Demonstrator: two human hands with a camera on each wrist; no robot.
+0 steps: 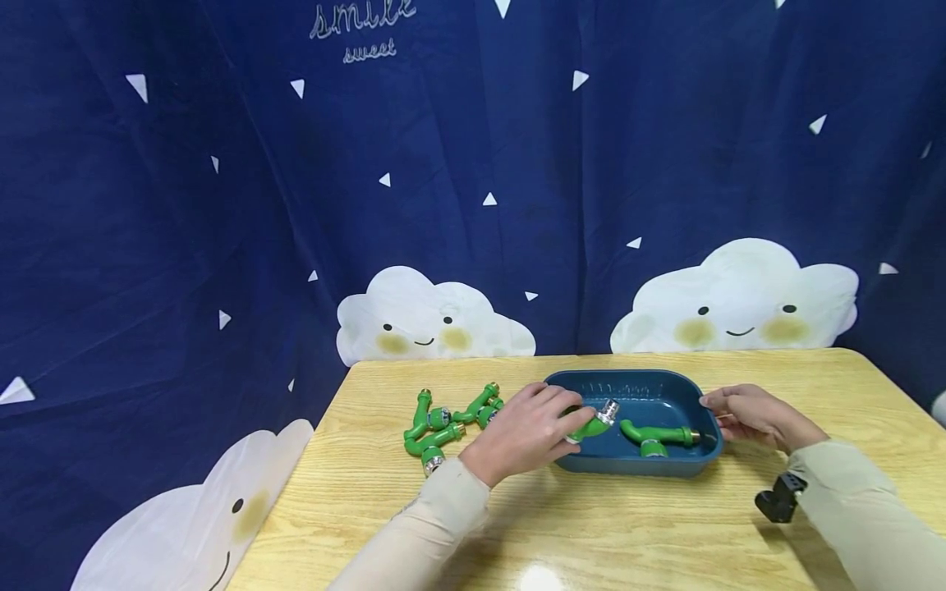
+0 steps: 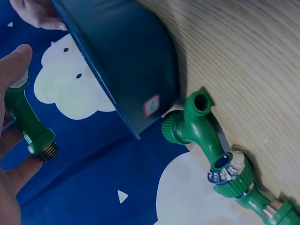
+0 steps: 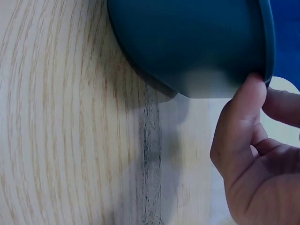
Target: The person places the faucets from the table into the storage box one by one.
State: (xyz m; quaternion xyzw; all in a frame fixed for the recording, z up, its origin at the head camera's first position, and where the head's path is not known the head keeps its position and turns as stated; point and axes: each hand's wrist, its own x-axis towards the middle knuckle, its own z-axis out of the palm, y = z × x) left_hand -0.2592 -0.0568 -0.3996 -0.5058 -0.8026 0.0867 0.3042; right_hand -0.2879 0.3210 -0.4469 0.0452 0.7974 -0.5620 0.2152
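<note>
A dark blue plastic tray (image 1: 668, 392) sits on the wooden table. My left hand (image 1: 567, 423) holds a green pipe fitting (image 1: 595, 422) with a silver threaded end over the tray's left rim. In the left wrist view the same fitting (image 2: 29, 123) lies between the thumb and fingers of the left hand (image 2: 10, 140), beside the tray (image 2: 126, 61). My right hand (image 1: 720, 410) grips the tray's right rim; the right wrist view shows the thumb (image 3: 243, 122) against the outer wall of the tray (image 3: 197, 42). Another green fitting (image 1: 656, 436) lies inside the tray.
Several green fittings (image 1: 442, 423) lie in a pile on the table left of the tray, seen close up as fittings (image 2: 208, 140) in the left wrist view. A dark blue cloud-print curtain (image 1: 473, 205) hangs behind and left of the table (image 1: 591, 533).
</note>
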